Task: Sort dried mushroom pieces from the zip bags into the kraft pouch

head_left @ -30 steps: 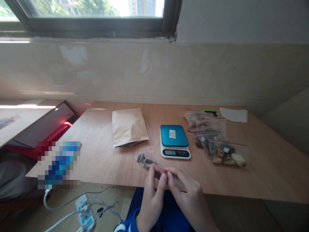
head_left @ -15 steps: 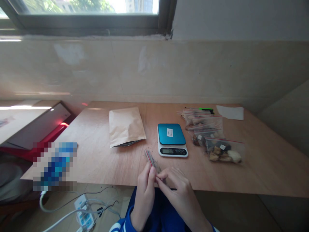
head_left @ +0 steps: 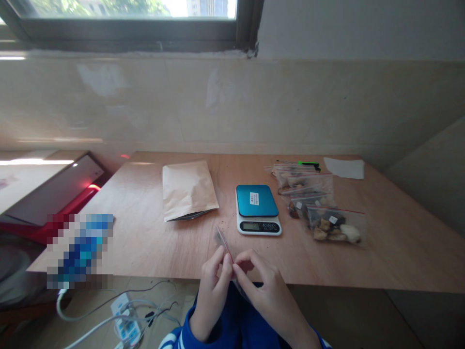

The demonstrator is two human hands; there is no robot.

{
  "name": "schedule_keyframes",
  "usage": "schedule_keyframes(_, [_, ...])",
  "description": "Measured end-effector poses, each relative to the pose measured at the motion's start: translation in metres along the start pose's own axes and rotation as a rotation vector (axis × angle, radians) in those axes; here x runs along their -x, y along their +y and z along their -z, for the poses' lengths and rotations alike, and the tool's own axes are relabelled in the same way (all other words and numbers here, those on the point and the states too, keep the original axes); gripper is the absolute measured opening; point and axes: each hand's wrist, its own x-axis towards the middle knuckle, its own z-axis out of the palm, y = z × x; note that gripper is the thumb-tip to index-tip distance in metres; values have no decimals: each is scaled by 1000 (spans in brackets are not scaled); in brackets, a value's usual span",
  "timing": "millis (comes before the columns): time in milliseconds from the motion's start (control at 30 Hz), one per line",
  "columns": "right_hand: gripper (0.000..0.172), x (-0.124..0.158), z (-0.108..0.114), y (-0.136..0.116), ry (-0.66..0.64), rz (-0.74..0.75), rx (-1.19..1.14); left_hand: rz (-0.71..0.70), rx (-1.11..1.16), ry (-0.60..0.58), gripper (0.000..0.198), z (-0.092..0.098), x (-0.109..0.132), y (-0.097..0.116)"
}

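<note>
A small clear zip bag (head_left: 222,238) with a red seal line is pinched at the table's front edge by both hands. My left hand (head_left: 215,277) grips the seal from the left, thumb and forefinger closed on it. Close beside it, my right hand (head_left: 267,286) pinches the seal further down with thumb and forefinger. The bag's lower part is mostly hidden behind the fingers. Just beyond the hands stands a kitchen scale (head_left: 258,207) with a blue plate and a small display. Left of the scale lies a brown paper pouch (head_left: 189,190), its mouth slightly parted towards me.
Several filled zip bags (head_left: 336,228) overlap to the right of the scale. Behind them are a green and black pen-like item (head_left: 308,163) and a white paper (head_left: 344,168). A power strip (head_left: 125,317) with cables lies on the floor, lower left.
The bag has turned so that its seal edge faces up more, and my right fingers now pinch along the seal. The whole view has shifted slightly.
</note>
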Motion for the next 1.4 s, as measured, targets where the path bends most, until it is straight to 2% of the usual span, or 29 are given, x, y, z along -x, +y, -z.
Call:
schedule_keyframes(200, [13,1,1,3,-53,-19,27,-15,-9,-59,33,2,-2,2])
schedule_keyframes(533, [20,0,-1,9,-169,-80,52,39,-67,-125,34,5,-5,1])
schedule_keyframes(700, [19,0,-3,11,-160,-57,82,35,-102,-177,34,7,-8,1])
schedule_keyframes(833, [20,0,-4,8,-94,-43,89,14,-102,-186,33,8,-8,1])
schedule_keyframes(1000, [27,-2,-5,6,-28,-56,-14,-10,-78,-207,31,10,-7,3])
schedule_keyframes(1067, [27,-4,0,12,123,-65,-15,-20,-89,-184,33,14,-6,4])
schedule_keyframes(1167, [26,-8,17,26,435,-109,8,-40,-131,-129,38,24,-5,6])
schedule_keyframes(1200, [26,-9,23,30,480,-113,11,-46,-156,-116,39,27,-5,7])
schedule_keyframes(1300, [27,-10,36,37,451,-89,21,-66,-225,-98,43,31,-6,9])
schedule_keyframes(1400, [19,-8,35,31,478,-76,-12,-64,-226,-96,43,28,-7,9])
